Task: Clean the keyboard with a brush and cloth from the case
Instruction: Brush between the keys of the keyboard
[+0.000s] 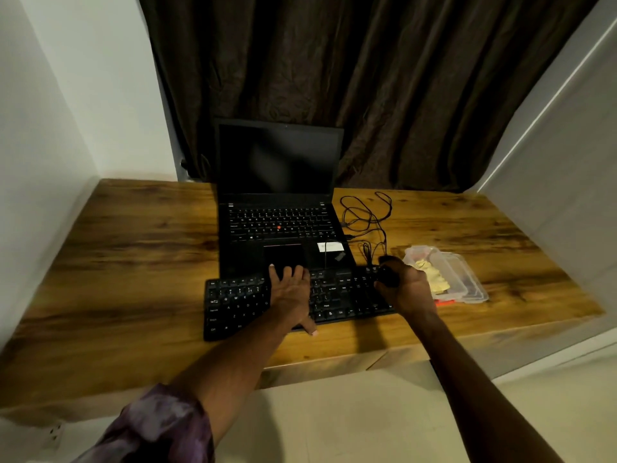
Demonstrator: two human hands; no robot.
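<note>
A black keyboard [240, 302] lies across the front of the wooden desk [133, 248]. My left hand [290, 292] rests flat on its middle, fingers spread toward the laptop and thumb at the near edge. Over the keyboard's right end, my right hand [405, 289] grips a dark brush [387, 277]; its bristles cannot be made out. Just right of that hand lies an open clear plastic case [464, 279] with a pale yellow cloth [434, 279] inside and an orange latch at its front.
An open black laptop [280, 202] with a dark screen stands behind the keyboard. A tangled black cable [364, 218] lies to its right. Dark curtains hang behind the desk, and white walls close in both sides.
</note>
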